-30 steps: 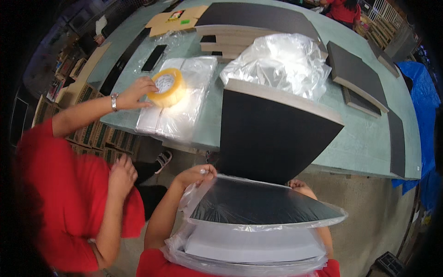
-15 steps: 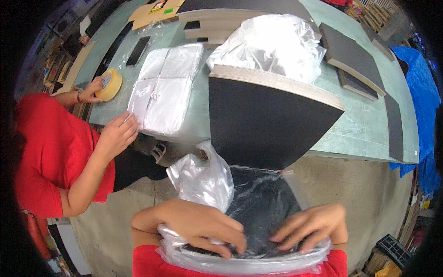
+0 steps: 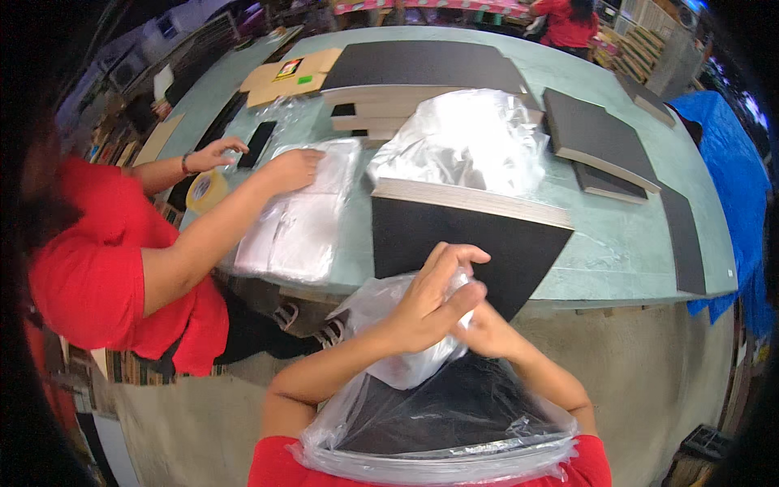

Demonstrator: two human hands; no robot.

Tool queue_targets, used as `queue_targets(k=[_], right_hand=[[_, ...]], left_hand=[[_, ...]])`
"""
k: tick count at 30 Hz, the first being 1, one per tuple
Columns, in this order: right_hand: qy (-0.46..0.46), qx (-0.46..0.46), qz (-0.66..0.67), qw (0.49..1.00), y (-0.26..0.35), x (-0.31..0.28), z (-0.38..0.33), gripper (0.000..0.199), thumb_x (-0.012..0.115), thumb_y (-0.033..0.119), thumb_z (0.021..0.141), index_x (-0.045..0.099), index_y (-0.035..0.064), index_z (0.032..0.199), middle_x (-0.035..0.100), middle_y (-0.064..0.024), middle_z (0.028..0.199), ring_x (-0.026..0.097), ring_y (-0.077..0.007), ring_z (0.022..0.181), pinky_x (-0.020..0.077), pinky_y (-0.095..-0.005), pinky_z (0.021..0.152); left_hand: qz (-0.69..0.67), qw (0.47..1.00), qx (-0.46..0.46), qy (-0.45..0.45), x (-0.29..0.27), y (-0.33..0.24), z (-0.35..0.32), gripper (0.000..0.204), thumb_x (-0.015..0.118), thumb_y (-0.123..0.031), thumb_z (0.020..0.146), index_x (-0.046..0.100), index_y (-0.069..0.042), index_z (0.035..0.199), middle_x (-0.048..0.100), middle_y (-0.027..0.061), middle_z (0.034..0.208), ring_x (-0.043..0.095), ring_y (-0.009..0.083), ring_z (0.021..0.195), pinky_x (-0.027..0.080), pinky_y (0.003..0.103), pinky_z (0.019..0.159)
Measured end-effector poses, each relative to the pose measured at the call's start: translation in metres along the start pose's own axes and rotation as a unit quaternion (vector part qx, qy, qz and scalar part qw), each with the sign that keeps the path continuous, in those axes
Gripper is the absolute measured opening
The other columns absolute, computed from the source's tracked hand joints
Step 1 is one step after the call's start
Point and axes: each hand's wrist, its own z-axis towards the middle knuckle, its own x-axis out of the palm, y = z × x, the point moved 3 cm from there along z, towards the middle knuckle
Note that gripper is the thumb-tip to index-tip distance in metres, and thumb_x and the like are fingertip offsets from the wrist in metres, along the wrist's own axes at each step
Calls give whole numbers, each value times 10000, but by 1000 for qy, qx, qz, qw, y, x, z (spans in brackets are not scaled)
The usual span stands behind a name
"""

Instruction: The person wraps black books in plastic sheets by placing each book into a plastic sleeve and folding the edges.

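A stack of black boards (image 3: 406,414) lies against my body inside a clear plastic bag (image 3: 341,454). The bag's loose, bunched end (image 3: 406,365) rises toward the table. My left hand (image 3: 434,300) is at this bunched end, thumb and fingers apart, with plastic showing between them. Close beside it, my right hand (image 3: 487,329) touches the plastic; its fingers are partly hidden behind the left hand. Just beyond, a thick black-faced stack of boards (image 3: 454,235) with pale edges juts over the table's near edge.
A crumpled clear plastic heap (image 3: 471,138) lies on the green table (image 3: 600,268). At left, a co-worker (image 3: 130,260) in red reaches over flat clear bags (image 3: 300,235), near a yellow tape roll (image 3: 207,191). More black boards (image 3: 600,134) lie at right, beside a blue tarp (image 3: 722,178).
Both my hands have moved up from the bag's near part to its bunched end. The co-worker has let go of the tape roll and reaches farther over the flat bags. The view has tilted up.
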Motion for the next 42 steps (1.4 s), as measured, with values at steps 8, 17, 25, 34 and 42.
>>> queue_targets(k=[8, 17, 25, 34, 42], right_hand=[[-223, -109, 60, 967, 25, -11, -14, 302, 612, 48, 733, 503, 17, 1013, 560, 1, 869, 496, -79, 837, 389, -229, 772], [-110, -55, 257, 959, 7, -36, -54, 496, 649, 134, 694, 457, -35, 1119, 534, -78, 1028, 480, -108, 922, 355, -260, 842], [-245, 133, 106, 954, -15, -46, -48, 177, 677, 164, 713, 611, 2, 737, 562, -6, 622, 480, -43, 607, 381, -198, 543], [-186, 63, 376, 906, -29, -10, -18, 174, 675, 146, 716, 530, 58, 678, 548, 6, 670, 479, -46, 597, 382, -193, 535], [-179, 45, 192, 964, -10, -24, -33, 148, 633, 169, 759, 581, 33, 727, 551, 22, 658, 486, -40, 609, 388, -192, 539]], left_hand=[[-184, 965, -177, -53, -12, 47, -25, 383, 604, -148, 768, 455, 0, 1089, 513, 87, 1043, 483, 158, 972, 379, 292, 849], [-40, 972, -228, -27, -29, 50, -23, 162, 638, -78, 718, 553, -2, 832, 585, 43, 737, 533, 106, 655, 440, 239, 600], [323, 943, -20, -73, -23, 32, -28, 235, 620, -59, 700, 498, -3, 893, 528, 39, 847, 498, 98, 702, 419, 245, 571], [39, 986, -141, 74, 27, 36, -36, 539, 684, -48, 678, 401, -26, 1136, 552, 49, 799, 526, 72, 657, 410, 186, 499], [54, 992, -93, 60, 21, 25, -31, 187, 611, -47, 724, 579, 9, 900, 556, 74, 761, 508, 116, 615, 397, 232, 533]])
